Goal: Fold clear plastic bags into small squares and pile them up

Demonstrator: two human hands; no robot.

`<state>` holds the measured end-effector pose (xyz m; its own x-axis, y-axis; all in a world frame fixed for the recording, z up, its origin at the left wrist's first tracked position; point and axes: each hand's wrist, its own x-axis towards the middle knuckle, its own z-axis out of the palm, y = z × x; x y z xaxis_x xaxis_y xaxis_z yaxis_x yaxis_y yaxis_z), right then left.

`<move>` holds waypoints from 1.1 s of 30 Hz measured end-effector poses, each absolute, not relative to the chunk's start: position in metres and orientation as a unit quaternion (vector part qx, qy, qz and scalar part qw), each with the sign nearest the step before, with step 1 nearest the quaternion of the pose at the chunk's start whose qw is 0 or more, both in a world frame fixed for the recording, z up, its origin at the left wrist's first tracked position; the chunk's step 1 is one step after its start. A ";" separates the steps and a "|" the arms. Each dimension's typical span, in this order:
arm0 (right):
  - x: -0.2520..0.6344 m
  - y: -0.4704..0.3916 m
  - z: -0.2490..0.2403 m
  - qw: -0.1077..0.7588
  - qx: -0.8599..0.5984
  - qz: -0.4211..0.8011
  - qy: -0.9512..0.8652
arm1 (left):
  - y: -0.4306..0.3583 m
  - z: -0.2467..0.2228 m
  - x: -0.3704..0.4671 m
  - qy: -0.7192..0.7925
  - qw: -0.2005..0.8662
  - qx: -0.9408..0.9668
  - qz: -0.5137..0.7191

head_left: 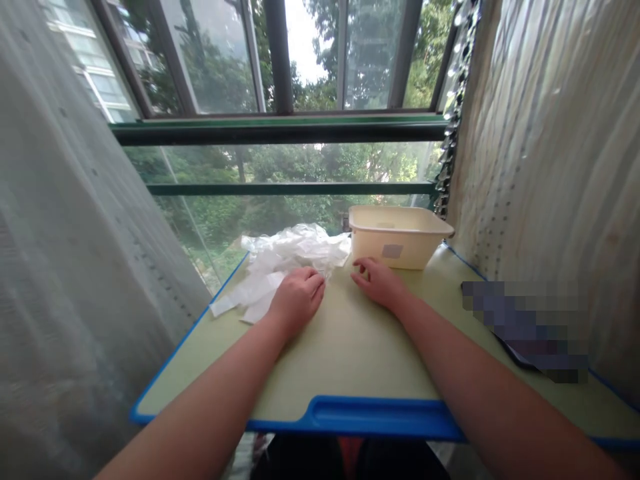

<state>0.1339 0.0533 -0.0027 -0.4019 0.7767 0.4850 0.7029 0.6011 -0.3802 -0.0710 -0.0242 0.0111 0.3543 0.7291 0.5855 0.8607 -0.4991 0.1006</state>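
My left hand (pixel 299 297) lies at the near right edge of a heap of crumpled white, partly see-through plastic (pixel 300 247). Its fingers are curled and close together, pointing down at the tabletop; anything under them is hidden. White flat strips (pixel 250 293) stick out of the heap to the left of that hand. My right hand (pixel 377 281) is just in front of a cream plastic tub (pixel 400 240), with nothing visible in it. The thumb and fingers there are loosely bent and apart. The tub's inside shows only in part.
A pale green table (pixel 345 353) with a blue rim and a blue front groove (pixel 375 415) stands before me. At the right lies a dark object (pixel 525 333), blurred out. Curtains hang on both sides, and a railing (pixel 290 132) and windows are behind.
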 end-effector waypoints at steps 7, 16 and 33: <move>0.115 0.040 0.002 0.318 -0.309 0.045 -0.895 | -0.026 0.006 -0.063 -0.421 -0.024 -0.833 -0.358; 0.113 0.035 0.009 0.400 -0.343 0.115 -0.842 | -0.010 -0.002 -0.073 -0.503 0.036 -0.813 -0.290; 0.111 0.030 0.039 0.603 -0.249 0.666 -0.361 | -0.010 0.014 -0.067 -0.593 0.142 -0.760 -0.227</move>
